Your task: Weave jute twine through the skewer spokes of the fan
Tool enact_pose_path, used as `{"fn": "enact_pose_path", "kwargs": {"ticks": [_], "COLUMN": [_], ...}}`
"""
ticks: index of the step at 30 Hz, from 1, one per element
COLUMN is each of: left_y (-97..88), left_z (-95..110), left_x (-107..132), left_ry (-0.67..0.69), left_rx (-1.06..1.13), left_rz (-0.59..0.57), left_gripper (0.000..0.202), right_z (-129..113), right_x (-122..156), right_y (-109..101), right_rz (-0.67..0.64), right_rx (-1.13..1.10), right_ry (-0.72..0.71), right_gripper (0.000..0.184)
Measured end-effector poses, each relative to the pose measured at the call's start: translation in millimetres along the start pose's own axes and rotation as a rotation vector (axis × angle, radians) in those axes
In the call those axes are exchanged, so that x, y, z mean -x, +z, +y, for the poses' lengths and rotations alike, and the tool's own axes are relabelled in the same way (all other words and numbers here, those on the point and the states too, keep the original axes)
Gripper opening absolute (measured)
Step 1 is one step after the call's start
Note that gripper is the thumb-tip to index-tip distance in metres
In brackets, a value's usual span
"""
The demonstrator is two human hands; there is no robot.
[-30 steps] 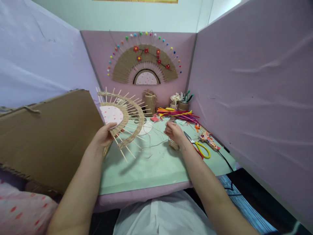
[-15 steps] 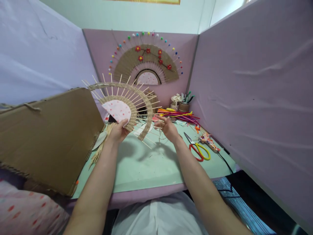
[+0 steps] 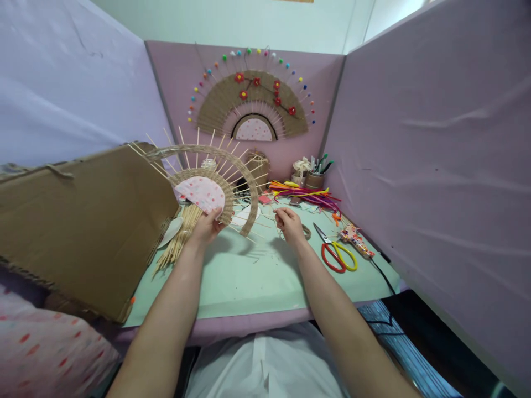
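Note:
My left hand (image 3: 207, 225) grips the lower edge of a half-made fan (image 3: 207, 179), held upright above the green table (image 3: 249, 282). The fan has a pink dotted half-disc, two woven twine arcs and wooden skewer ribs that stick out all round. My right hand (image 3: 288, 224) is pinched on a thin strand of twine just right of the fan. A small roll of twine (image 3: 306, 232) lies on the table beside that hand.
A large cardboard sheet (image 3: 78, 226) leans at the left. A bundle of skewers (image 3: 178, 243) lies under the fan. Red and yellow scissors (image 3: 338, 255), a glue gun (image 3: 354, 237), coloured pipe cleaners (image 3: 305, 193) and cups (image 3: 313, 177) sit right. A finished fan (image 3: 253, 102) hangs on the back wall.
My left hand raised the fan from a tilted pose to upright. My right hand left the twine roll on the table, lifted, and now pinches a strand near the fan.

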State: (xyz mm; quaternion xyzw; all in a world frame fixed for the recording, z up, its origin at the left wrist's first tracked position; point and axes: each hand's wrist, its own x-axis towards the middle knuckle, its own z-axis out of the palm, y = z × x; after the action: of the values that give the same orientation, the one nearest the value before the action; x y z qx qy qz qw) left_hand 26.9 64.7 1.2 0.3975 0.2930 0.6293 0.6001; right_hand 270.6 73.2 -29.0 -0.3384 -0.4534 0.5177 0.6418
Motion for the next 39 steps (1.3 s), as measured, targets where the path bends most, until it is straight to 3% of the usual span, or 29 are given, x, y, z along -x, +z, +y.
{"fn": "enact_pose_path", "kwargs": {"ticks": [10, 17, 22, 27, 31, 35, 39], "left_y": [-2.6, 0.0, 1.1, 3.4, 5.5, 6.1, 9.2], "left_z": [-6, -7, -8, -10, -11, -12, -10], "left_x": [-1, 0, 0, 0, -1, -1, 0], "left_ry": [-0.033, -0.008, 0.045, 0.081, 0.11, 0.118, 0.126], "left_rx": [0.07, 0.017, -0.028, -0.053, -0.045, -0.001, 0.055], "left_rz": [0.006, 0.039, 0.087, 0.139, 0.153, 0.135, 0.101], "left_gripper": [0.026, 0.03, 0.032, 0.034, 0.035, 0.035, 0.035], "right_z": [5, 5, 3, 11, 14, 11, 7], "right_x": [4, 10, 14, 14, 21, 28, 33], "right_y": [2, 5, 6, 5, 3, 3, 3], "right_rz": [-0.211, -0.247, -0.196, -0.11, -0.093, -0.11, -0.02], "right_rx": [0.135, 0.193, 0.464, 0.715, 0.859, 0.838, 0.694], "right_ry": [0.055, 0.124, 0.005, -0.257, -0.433, -0.494, -0.441], "right_gripper": [0.056, 0.054, 0.043, 0.027, 0.027, 0.03, 0.028]}}
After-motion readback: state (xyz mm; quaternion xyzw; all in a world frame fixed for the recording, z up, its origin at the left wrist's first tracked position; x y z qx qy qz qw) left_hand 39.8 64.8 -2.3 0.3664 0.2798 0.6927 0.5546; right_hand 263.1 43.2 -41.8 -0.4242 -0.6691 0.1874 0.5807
